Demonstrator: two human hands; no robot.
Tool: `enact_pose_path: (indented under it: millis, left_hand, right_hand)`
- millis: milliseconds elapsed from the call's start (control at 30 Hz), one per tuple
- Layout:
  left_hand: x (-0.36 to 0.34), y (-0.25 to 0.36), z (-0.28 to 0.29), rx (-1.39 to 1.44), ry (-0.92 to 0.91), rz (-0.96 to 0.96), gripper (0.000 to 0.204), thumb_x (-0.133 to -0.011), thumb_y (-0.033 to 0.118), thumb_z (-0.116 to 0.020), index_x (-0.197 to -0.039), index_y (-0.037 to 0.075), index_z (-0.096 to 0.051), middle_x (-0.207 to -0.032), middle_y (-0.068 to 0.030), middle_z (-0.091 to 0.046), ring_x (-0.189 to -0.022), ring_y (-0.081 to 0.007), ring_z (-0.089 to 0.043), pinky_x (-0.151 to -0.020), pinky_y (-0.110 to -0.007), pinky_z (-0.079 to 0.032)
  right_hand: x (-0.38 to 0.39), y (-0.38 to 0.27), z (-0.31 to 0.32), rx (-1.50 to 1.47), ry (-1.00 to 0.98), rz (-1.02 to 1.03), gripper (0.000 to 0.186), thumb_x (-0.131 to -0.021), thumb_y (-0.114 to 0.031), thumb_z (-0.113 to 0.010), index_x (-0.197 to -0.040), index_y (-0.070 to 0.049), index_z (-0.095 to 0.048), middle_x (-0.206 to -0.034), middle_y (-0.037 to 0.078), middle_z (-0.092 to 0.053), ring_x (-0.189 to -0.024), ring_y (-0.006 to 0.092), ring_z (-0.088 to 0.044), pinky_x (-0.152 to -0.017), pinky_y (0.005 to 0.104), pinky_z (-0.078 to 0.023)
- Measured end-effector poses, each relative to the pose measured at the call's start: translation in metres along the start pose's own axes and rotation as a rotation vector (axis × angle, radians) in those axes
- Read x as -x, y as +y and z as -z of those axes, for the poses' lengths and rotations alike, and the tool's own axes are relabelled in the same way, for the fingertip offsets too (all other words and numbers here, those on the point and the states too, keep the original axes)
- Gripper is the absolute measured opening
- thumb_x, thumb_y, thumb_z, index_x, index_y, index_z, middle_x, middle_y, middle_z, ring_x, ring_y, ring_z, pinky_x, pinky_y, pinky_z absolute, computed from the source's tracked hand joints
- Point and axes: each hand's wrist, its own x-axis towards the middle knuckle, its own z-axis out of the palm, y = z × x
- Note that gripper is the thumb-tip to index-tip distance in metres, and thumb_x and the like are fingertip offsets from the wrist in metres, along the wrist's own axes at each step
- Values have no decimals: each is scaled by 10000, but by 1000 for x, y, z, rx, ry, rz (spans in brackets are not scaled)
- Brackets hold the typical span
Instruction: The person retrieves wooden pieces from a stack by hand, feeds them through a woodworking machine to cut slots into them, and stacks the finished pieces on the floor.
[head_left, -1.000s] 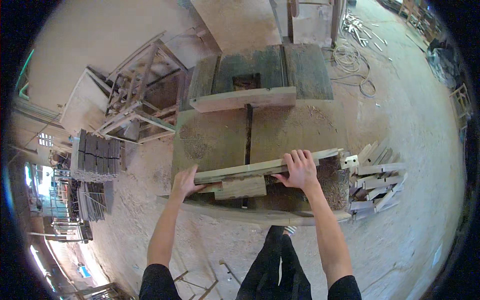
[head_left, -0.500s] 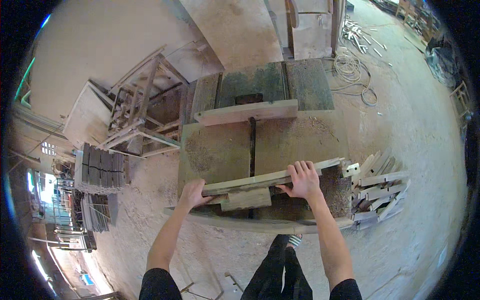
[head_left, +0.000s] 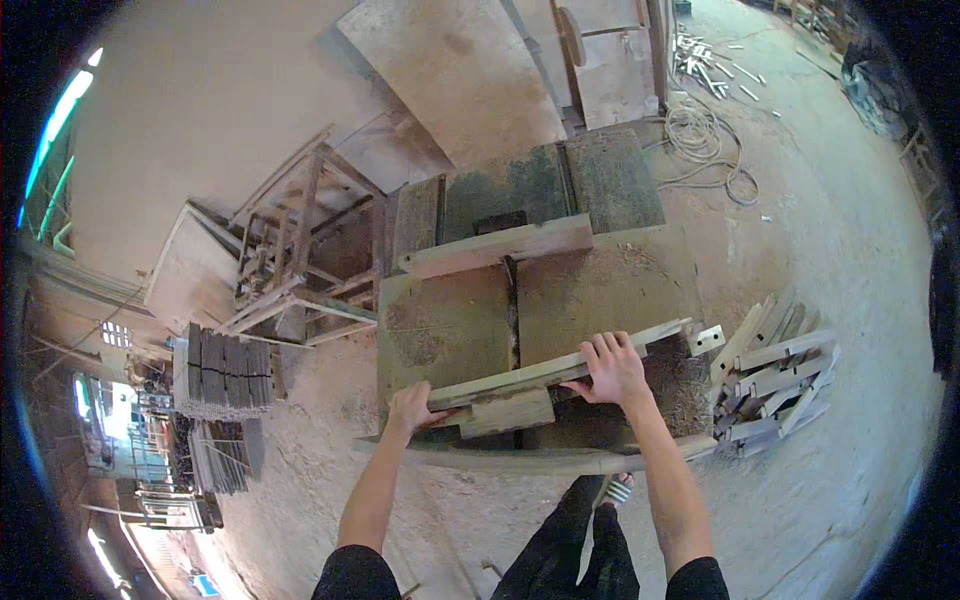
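A long pale wooden strip [head_left: 545, 368] lies crosswise on the near part of a dusty saw table [head_left: 600, 290]. My left hand [head_left: 415, 407] grips the strip's left end at the table's near left corner. My right hand [head_left: 612, 368] rests on top of the strip right of the middle, fingers wrapped over its far edge. A short wooden block [head_left: 505, 410] sits just under the strip between my hands. The saw slot [head_left: 513, 315] runs away from me in the table's middle, toward a thick plank [head_left: 495, 247] lying across the far side.
A heap of cut wood strips [head_left: 775, 375] lies on the floor right of the table. Wooden frames [head_left: 300, 265] and a stack of dark slats [head_left: 222, 370] stand to the left. Coiled cable [head_left: 705, 145] lies on the floor beyond. A curved plank [head_left: 520, 460] edges the table's near side.
Both hands stay on the strip. The strip and table have shifted slightly lower and right in view as my head moved; the grip looks unchanged.
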Motion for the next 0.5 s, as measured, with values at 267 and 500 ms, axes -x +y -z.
enact_pose_path:
  millis: [267,500]
  left_hand:
    - [-12,-10,-14,-11,-65,40,764,-648,695,-782,-1059,72,-619,-1054,-156,-700,-970,-363,-690,-832,-474,-560]
    - [-25,-2,-18,-32,68,-18,701,-651,657,-808,-944,63,-579,-940,-157,-704,-904,-360,-701,-751,-476,-570]
  right_hand:
    - [-2,8,-6,-13,44,2,636,-757,-637,-703,-919,-29,-613,-913,148,-623,-908,328,-611,-914,457,-463]
    - [-2,22,-13,-5,38,0,645,-774,-655,-675,-911,-28,-616,-885,136,-614,-896,312,-601,-891,445,-461]
